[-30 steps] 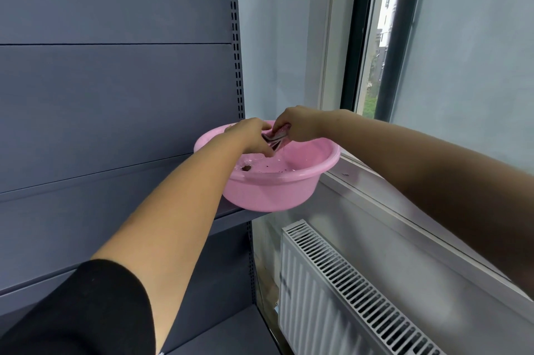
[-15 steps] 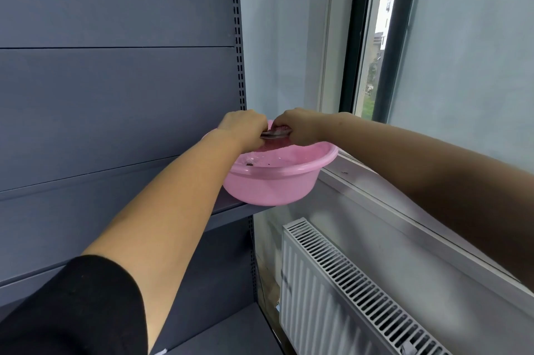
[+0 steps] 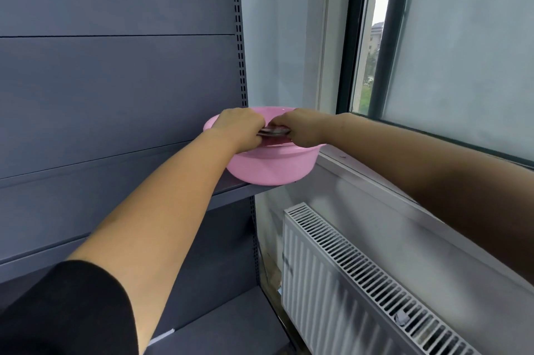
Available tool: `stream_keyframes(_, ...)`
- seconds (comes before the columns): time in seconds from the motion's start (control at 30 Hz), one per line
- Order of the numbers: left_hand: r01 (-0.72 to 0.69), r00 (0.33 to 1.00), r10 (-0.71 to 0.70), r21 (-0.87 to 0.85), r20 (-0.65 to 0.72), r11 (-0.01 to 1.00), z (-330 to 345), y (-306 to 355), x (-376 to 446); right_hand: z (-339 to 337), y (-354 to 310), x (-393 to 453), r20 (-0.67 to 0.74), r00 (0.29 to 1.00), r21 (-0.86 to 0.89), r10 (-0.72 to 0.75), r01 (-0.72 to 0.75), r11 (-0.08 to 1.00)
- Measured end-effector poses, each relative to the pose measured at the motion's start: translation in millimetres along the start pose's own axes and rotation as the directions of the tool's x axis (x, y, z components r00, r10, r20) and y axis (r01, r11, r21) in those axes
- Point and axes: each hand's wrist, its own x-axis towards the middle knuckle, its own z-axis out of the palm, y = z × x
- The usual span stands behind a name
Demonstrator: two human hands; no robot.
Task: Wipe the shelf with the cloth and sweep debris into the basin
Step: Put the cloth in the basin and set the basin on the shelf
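Basin (image 3: 268,166) on grey shelf (image 3: 228,184)

Single head-worn view – looks forward and slightly down along both outstretched arms, wide-angle. Pink basin (image 3: 268,166) at arm's reach, mid-frame; grey shelf unit (image 3: 115,80) fills left, window (image 3: 433,51) right.

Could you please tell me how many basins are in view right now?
1: the pink basin sits at the shelf's right end, by the window; both hands are over it.
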Motion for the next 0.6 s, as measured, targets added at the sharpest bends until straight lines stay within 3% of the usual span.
stream_keyframes(0.3,-0.023,0.998,0.028,-0.080,0.056,0.997,23,4,-7,24,-2,-2,0.045,0.999,-0.057,0.011,-0.008,0.998)
stream_keyframes(0.6,-0.028,1.000,0.029,0.074,-0.003,0.997,30,2,0,32,-6,8,-0.010,1.000,-0.127,0.016,-0.017,0.992)
